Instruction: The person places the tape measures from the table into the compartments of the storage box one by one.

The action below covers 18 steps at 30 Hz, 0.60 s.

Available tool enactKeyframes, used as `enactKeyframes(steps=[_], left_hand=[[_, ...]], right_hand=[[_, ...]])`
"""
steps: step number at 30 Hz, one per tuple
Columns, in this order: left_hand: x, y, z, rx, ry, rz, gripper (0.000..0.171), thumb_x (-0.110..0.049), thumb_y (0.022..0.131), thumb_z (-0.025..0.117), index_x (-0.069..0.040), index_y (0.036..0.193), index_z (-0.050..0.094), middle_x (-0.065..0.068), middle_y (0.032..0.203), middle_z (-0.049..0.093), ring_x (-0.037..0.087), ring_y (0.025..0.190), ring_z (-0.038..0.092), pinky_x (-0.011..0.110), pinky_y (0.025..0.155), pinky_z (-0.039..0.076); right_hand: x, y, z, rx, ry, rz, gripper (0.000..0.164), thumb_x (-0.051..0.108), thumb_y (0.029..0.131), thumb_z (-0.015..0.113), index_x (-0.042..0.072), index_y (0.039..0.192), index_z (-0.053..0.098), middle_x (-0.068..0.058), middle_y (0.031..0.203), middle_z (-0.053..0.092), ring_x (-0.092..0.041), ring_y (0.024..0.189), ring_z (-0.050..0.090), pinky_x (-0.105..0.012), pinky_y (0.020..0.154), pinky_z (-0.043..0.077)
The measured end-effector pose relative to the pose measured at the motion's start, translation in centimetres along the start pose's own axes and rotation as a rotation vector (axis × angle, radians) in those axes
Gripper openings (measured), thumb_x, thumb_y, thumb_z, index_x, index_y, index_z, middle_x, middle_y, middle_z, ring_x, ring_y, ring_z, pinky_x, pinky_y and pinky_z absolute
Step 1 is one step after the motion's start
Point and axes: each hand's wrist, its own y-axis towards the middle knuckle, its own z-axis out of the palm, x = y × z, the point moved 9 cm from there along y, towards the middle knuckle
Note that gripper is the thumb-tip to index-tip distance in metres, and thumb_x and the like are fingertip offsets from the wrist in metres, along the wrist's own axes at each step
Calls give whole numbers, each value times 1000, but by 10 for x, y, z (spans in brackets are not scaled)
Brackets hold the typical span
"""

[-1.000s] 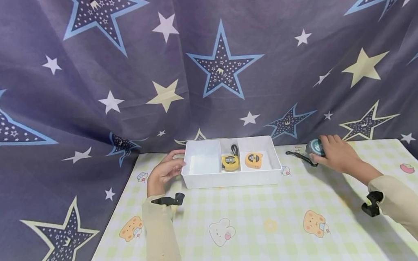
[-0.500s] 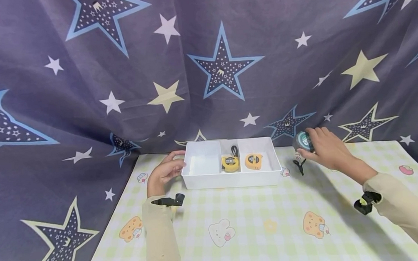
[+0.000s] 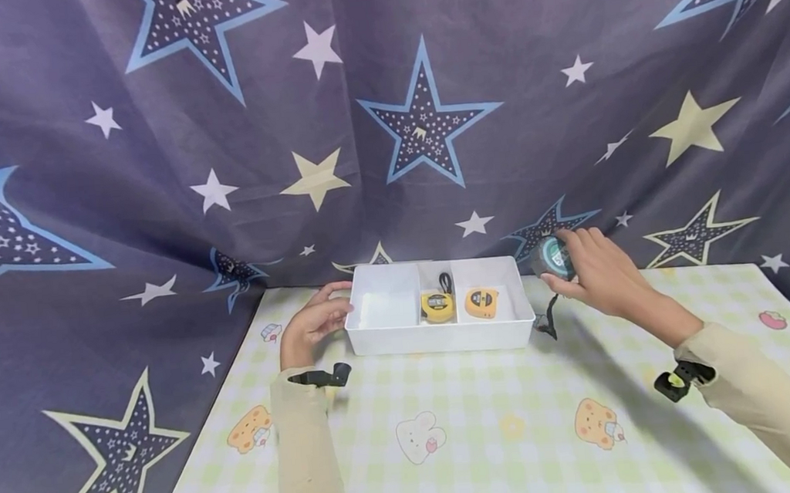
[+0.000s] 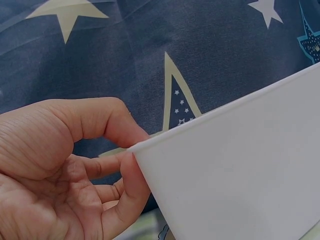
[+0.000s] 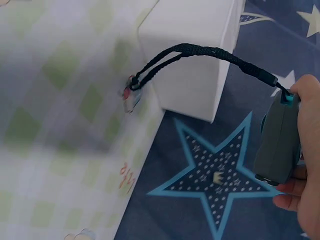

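Holding a dark tape measure (image 3: 553,258) with a teal face just beside the right end of the white box (image 3: 437,340), the right hand (image 3: 602,273) has thumb and fingers closed on the case, which is off the table (image 3: 490,394). A black strap (image 5: 202,50) hangs from it, the loop low beside the box; whether it touches anything I cannot tell. At the box's left end, the left hand (image 3: 313,326) has thumb and fingers bent at a corner, and seems to pinch it as a steadying hold. Inside, a yellow tape measure (image 3: 436,307) with a black cord (image 3: 446,283) sits in the middle compartment (image 3: 429,280), and an orange tape measure (image 3: 481,303) lies in the right compartment (image 3: 488,272). The step in hand, as I judge it, is the transfer of the dark tape measure: gripped, raised, not yet set down. If the box is where it belongs, the next move calls for bringing the case in above the rim, high enough that the trailing strap does not snag on the right wall, then over a chosen compartment, with the left hand guarding against the box sliding
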Motion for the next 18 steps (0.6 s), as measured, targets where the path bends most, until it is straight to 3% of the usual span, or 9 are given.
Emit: enactKeyframes(steps=[6, 9, 18], left_hand=[[-10, -9, 8, 25, -2, 5, 68, 10, 92, 51, 0, 154, 26, -7, 68, 54, 3, 57, 45, 19, 63, 48], [-7, -6, 7, 15, -1, 12, 66, 10, 93, 51, 0, 154, 27, -8, 68, 56, 2, 57, 46, 18, 63, 49], [-10, -12, 10, 28, 20, -9, 68, 6, 92, 54, -1, 155, 29, -9, 61, 49, 6, 61, 46, 22, 68, 49]], right_hand=[[13, 8, -7, -55, 37, -31, 76, 44, 90, 68, -9, 139, 47, -26, 119, 60, -41, 108, 53, -52, 92, 44], [18, 9, -10, -70, 66, -34, 74, 42, 90, 68, -8, 140, 47, -26, 120, 60, -40, 108, 52, -52, 90, 44], [26, 14, -9, -50, 122, 0, 74, 42, 92, 67, -6, 144, 45, -23, 121, 60, -37, 106, 52, -50, 85, 43]])
